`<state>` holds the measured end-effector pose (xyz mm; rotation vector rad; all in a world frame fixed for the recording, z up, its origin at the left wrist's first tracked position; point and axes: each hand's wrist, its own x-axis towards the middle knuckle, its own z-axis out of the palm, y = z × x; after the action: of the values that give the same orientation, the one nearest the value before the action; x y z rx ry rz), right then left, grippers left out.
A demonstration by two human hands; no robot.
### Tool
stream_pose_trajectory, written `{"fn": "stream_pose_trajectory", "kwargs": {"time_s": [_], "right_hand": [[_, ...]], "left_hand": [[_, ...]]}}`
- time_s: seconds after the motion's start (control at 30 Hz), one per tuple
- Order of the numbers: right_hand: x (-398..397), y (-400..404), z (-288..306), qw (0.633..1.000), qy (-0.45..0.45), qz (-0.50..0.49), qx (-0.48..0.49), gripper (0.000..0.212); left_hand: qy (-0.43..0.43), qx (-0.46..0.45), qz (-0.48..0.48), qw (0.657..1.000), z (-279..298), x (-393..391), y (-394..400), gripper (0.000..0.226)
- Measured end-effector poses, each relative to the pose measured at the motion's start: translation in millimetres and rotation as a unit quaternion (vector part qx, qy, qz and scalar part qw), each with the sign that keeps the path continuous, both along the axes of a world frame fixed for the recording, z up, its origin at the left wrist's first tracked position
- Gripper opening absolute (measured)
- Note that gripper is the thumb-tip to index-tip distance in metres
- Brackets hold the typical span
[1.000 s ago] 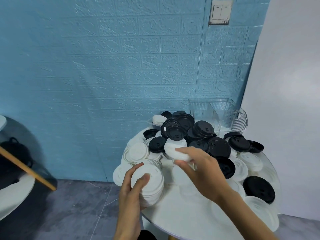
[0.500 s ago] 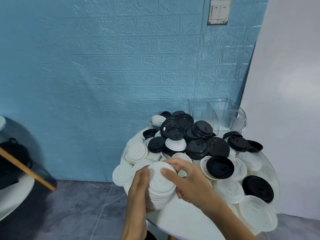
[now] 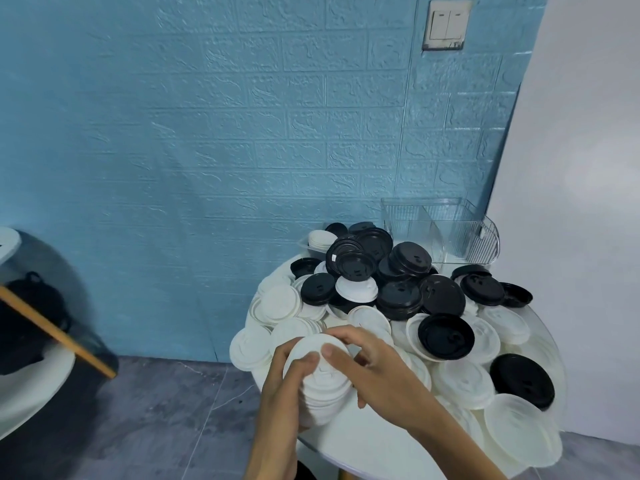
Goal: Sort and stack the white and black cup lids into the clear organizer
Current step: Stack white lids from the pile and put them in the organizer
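Above the round table's point(image 3: 363, 448) near edge, left hand point(image 3: 280, 393) and right hand point(image 3: 377, 372) both clasp a stack of smooth white lids point(image 3: 322, 386).

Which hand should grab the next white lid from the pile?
Probably the right hand: it only steadies the white lid stack from the pile's side, while the left hand grips it from below.

1. Setting: an indoor room of domestic or small café back-room type; which of the two cannot be told.
2. Walls: blue brick-pattern wall panel point(image 3: 242, 133) meeting a plain white wall point(image 3: 581, 168).
3. Fitting: double light switch point(image 3: 446, 24) on the blue panel.
4. Floor: grey marbled floor point(image 3: 156, 410).
5. Furniture: round white table point(image 3: 363, 448) heaped with disposable cup lids point(image 3: 398, 289); a second table point(image 3: 20, 403) at left.
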<state>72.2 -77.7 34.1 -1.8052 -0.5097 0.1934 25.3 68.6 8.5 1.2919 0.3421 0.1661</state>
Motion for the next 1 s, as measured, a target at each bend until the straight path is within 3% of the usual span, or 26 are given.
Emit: {"fn": "stream_pose_trajectory", "kwargs": {"time_s": [0.1, 0.3, 0.57, 0.7, 0.83, 1.0], "right_hand": [[1, 0, -3, 1.0, -0.002, 0.005, -0.011, 0.039], [1, -1, -6, 1.0, 0.016, 0.018, 0.006, 0.03], [0, 1, -13, 0.999, 0.014, 0.027, 0.034, 0.036], [-1, 6, -21, 0.999, -0.021, 0.032, 0.001, 0.03], [2, 16, -20, 0.998, -0.026, 0.051, -0.031, 0.037], [22, 31, -6, 0.994, -0.029, 0.091, -0.051, 0.041]], "left_hand": [[0.002, -0.014, 0.004, 1.0, 1, 0, -1, 0.032], [-0.022, -0.012, 0.022, 0.999, 4, -2, -5, 0.028], [-0.049, -0.01, 0.016, 0.999, 5, -6, -7, 0.052], [-0.051, 0.0, 0.034, 0.998, 3, -8, -5, 0.047], [-0.035, -0.003, 0.051, 0.998, 1, -11, 5, 0.049], [-0.014, -0.019, 0.094, 0.995, 0, -13, 25, 0.024]]}}
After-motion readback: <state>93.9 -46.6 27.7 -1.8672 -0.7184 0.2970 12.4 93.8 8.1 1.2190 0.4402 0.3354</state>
